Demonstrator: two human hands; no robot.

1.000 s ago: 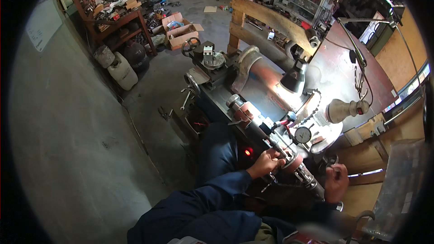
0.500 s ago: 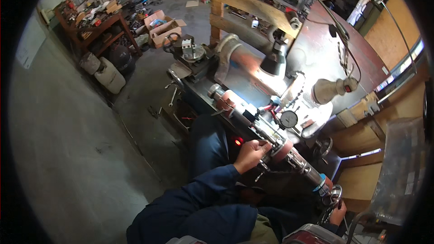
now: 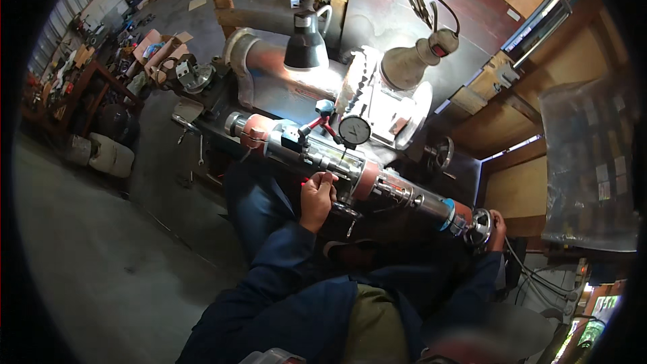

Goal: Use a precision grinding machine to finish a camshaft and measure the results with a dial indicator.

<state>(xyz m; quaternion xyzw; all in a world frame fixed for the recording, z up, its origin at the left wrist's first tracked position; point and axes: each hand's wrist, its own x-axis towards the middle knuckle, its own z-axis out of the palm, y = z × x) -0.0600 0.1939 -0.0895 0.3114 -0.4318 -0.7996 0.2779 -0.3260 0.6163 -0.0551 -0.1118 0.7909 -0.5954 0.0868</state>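
A long metal machine bed and shaft assembly lies slantwise before me, with reddish-brown collars along it. My left hand is closed at its near edge, fingertips pinched beside the bright bar under the dial gauge; whatever they hold is hidden. Just above stands a round dial gauge on a stand with red arms. At the right end, the fingers of my right hand curl round the rim of a chromed handwheel. A smaller crank wheel sits below the collar, next to my left hand.
A black lamp lights the work from behind. Beside it stand a beige cone-shaped lamp and another handwheel. Spanners lie at the left. A clear plastic sheet hangs at the right, near cables.
My view has turned, so the machine lies flatter and further left in it. The left hand stays pinched near the middle collar; the right hand stays at the handwheel, its fingers now showing more.
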